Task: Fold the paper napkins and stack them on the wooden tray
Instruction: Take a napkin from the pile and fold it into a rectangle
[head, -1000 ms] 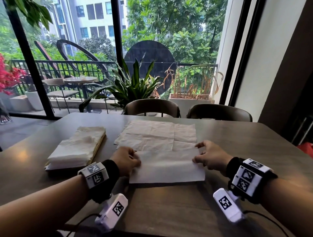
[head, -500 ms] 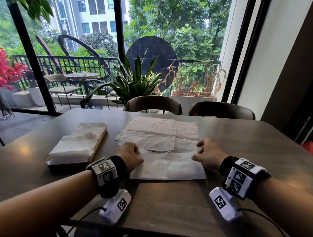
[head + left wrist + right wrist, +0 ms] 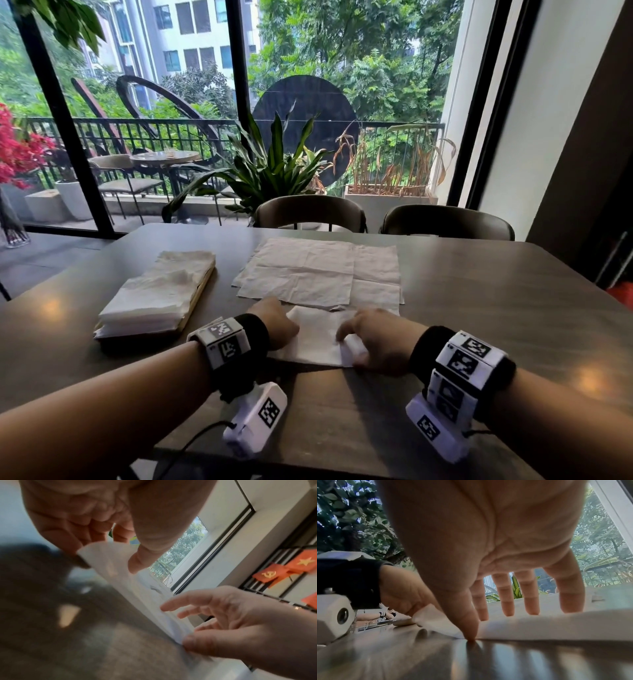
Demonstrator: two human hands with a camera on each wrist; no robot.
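On the table (image 3: 479, 308), left fingers (image 3: 137, 561) pinch the napkin (image 3: 317, 337); right fingers (image 3: 508, 601) press it.

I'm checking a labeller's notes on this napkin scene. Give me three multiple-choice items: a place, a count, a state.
1. Where is the wooden tray? A: left of the left hand. B: on the balcony. C: on the floor.
2. How many chairs stand at the table's far side? A: one. B: two. C: four.
3. The napkin nearest the person is: A: crumpled into a ball. B: lying on the tray. C: pinched by the left hand.
Key: 1 A, seen in the head view; 2 B, two backrests show; 3 C, the left wrist view shows the pinch on its lifted edge.
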